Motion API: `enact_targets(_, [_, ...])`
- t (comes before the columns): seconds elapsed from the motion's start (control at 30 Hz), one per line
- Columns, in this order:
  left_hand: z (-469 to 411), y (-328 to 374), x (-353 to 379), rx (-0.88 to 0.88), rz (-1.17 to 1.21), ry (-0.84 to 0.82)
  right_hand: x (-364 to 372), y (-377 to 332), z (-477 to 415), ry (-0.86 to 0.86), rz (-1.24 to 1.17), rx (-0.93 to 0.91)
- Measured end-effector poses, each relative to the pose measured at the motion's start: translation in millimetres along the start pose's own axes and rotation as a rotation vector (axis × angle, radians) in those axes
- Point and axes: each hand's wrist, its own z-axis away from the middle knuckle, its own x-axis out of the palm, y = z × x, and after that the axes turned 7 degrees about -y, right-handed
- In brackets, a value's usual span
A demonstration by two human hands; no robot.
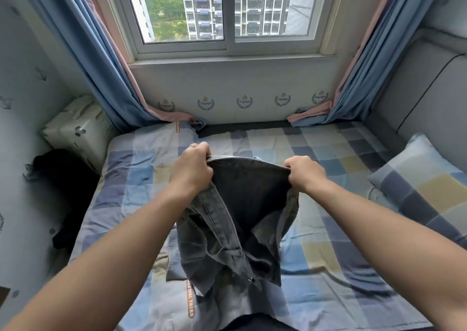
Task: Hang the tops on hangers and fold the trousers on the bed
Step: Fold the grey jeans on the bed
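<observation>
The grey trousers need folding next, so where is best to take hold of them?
By the waistband, one end in each fist from above, as the left hand and right hand grip it: that stiff edge pulls straight, and the legs hang toward the bed.

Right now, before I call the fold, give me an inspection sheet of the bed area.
Surface: checked bed sheet, wrinkled.
Job's things: grey jeans held up by the waistband, legs trailing on the sheet; hangers not seen.
Clutter: pillow at right; black clothing and white wrapped pack at left.
Hands: left hand and right hand each grip the waistband.
Cables: nothing seen.
Surroundings: window ahead, blue curtains either side.
</observation>
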Motion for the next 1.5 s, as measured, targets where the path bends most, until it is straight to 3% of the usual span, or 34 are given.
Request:
enact_targets(0.17, [-42.9, -2.2, -65.0, -0.047, -0.190, 0.090, -71.7, -15.2, -32.1, 0.260, 0.116, -0.019])
enact_targets(0.3, [-72.5, 7.4, -131.6, -0.064, -0.226, 0.193, -136.0, -42.0, -52.2, 0.284, -0.150, -0.077])
enact_targets(0.4, [-88.4, 12.9, -185.0, -0.091, -0.260, 0.267, -188.6, -57.9, -60.7, 0.288, -0.279, -0.232])
enact_targets(0.53, [-104.2, 20.6, -253.5, -0.124, -0.271, 0.355, -267.0, -86.2, -51.7, 0.298, -0.316, -0.412])
enact_targets(0.63, [-111.2, 22.9, -297.1, -0.151, -0.276, 0.405, -316.9, -103.5, -40.9, 0.324, -0.216, -0.471])
enact_targets(0.8, [-115.5, 25.1, -343.6, -0.230, -0.318, 0.458, -375.0, -110.2, -43.6, 0.498, -0.084, -0.312])
enact_targets(1.0, [-116.6, 16.5, -378.2, -0.301, -0.364, 0.514, -393.1, -106.4, -43.0, 0.706, 0.128, -0.060])
enact_targets(1.2, [-117.2, 8.8, -398.8, -0.486, -0.459, 0.429, -398.6, -103.7, -52.8, 0.693, 0.036, -0.013])
enact_targets(1.33, [-123.7, -18.1, -412.6, -0.508, -0.250, 0.445, -397.5, -100.3, -53.9, 0.646, 0.012, 0.023])
enact_targets(1.43, [-127.5, -29.5, -428.4, -0.502, 0.092, 0.548, -401.3, -97.5, -55.1, 0.606, -0.091, 0.060])
enact_targets(1.5, [-123.9, -23.7, -433.0, -0.499, 0.435, 0.619, -405.9, -98.7, -55.3, 0.540, -0.349, 0.073])
